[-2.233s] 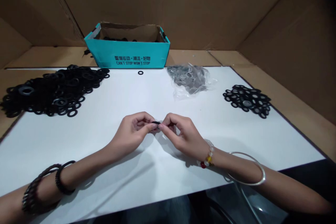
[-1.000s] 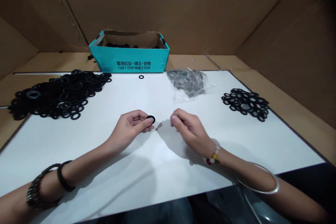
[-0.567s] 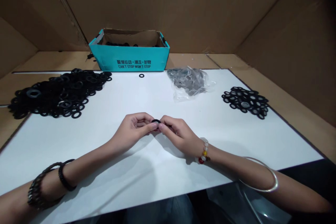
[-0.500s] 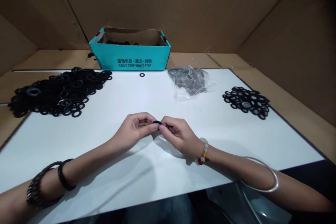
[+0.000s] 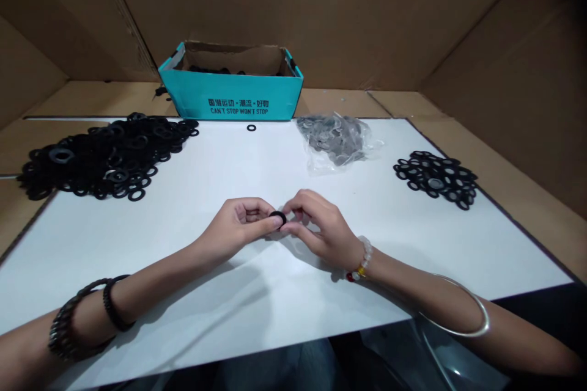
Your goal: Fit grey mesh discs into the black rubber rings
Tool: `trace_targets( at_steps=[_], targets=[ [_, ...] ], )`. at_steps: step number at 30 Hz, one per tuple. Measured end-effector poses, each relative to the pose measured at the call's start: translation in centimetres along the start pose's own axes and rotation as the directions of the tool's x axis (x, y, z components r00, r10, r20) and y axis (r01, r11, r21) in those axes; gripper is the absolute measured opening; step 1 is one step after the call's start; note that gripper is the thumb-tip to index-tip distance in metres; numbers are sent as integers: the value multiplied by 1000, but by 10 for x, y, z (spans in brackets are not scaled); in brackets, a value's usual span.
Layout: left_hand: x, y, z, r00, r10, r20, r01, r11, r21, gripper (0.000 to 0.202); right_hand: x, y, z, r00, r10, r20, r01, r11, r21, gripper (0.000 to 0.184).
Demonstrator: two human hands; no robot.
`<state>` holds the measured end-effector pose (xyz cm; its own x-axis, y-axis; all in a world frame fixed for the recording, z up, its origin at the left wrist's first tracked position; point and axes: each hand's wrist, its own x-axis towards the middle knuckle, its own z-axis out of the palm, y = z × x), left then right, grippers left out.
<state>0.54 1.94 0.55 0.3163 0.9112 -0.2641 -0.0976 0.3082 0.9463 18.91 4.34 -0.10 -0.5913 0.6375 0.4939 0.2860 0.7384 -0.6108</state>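
A small black rubber ring is pinched at its left edge between the thumb and fingers of my left hand. My right hand meets it from the other side, with the fingertips curled against the ring's right edge. Part of the ring is hidden by those fingers. Both hands are low over the middle of a white board.
A large heap of black rings lies at left, and a smaller heap at right. Between them are a clear plastic bag of grey rings, one loose ring, and a teal cardboard box holding black rings. Cardboard walls surround the board.
My hands, apart a second ago, have come together at the ring. The ring has passed from the left hand alone to both hands' fingertips. The view has shifted slightly.
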Motion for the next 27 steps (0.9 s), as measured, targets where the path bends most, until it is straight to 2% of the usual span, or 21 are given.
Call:
trace_targets(
  at_steps=[3, 5, 8, 11, 14, 17, 20, 23, 27],
  targets=[
    [-1, 1, 2, 1000, -7, 16, 6, 999, 38, 13, 2, 2, -5, 982, -187, 19, 187, 962, -198, 22],
    [0, 2, 3, 1000, 9, 23, -10, 998, 54, 13, 2, 1, -6, 971, -236, 25, 235, 939, -253, 23],
    [1, 2, 2, 1000, 7, 30, -8, 999, 46, 16, 1, -1, -3, 973, -223, -58, 200, 942, -270, 13],
    [1, 2, 2, 999, -18, 48, 17, 1000, 24, 18, 2, -4, 0, 976, -178, -121, 140, 951, -275, 15],
    [0, 2, 2, 999, -13, 42, 13, 1000, -8, 19, 2, -6, -1, 985, -162, -60, 138, 947, -289, 25],
    [1, 1, 2, 999, -7, 39, 8, 1000, -13, 21, 1, -7, -6, 979, -206, -12, 191, 925, -330, 31],
    [4, -2, 2, 1000, 6, 18, -6, 1000, -7, 24, -1, -6, -6, 964, -262, -40, 228, 897, -379, 24],
    [7, -9, 3, 999, 33, -10, -34, 999, -25, 30, -1, -8, 1, 960, -255, -116, 185, 888, -420, 10],
    [10, -18, 7, 996, 71, -46, -71, 997, 2, 36, 5, -9, 4, 962, -247, -113, 163, 857, -489, 9]
  ],
)
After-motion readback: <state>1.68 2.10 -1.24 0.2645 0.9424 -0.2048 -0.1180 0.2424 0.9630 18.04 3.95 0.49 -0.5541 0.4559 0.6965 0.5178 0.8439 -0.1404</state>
